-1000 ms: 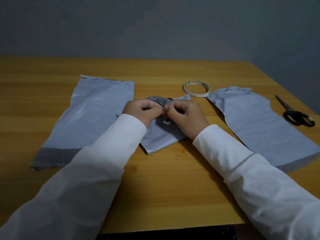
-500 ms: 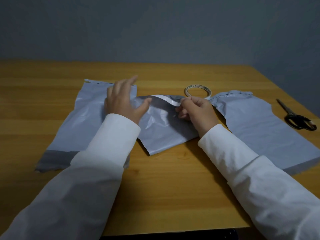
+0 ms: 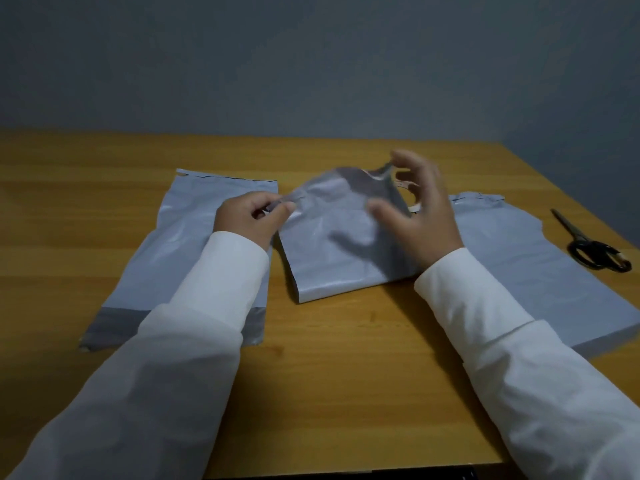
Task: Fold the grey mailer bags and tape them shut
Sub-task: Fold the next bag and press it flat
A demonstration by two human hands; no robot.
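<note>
The wooden counter (image 3: 329,368) carries everything we are working with. Across it lie three grey mailer bags. The right bag (image 3: 540,271) is the biggest spread we see, lying flat and unfolded at our right, its near corner close to the counter's edge. The left bag (image 3: 183,244) also lies flat, with a darker band at its near end, partly under our left sleeve; it shows no fold and no tape. Between them sits the middle bag (image 3: 332,244), doubled over at its near edge, its far end lifted off the counter.

Our right hand (image 3: 419,216) hovers over that bag's right side with fingers spread and loosely bent; a fingertip seems to touch the raised far corner, though we cannot tell whether it truly pinches it. Our left hand (image 3: 249,220) pinches the bag's left edge between thumb and fingers.

The scissors (image 3: 595,251) lie near the right edge, well apart from the bags. The tape roll (image 3: 412,204) is mostly hidden behind our right hand.

We judge the task barely begun: one bag half folded, none visibly taped, two untouched.
</note>
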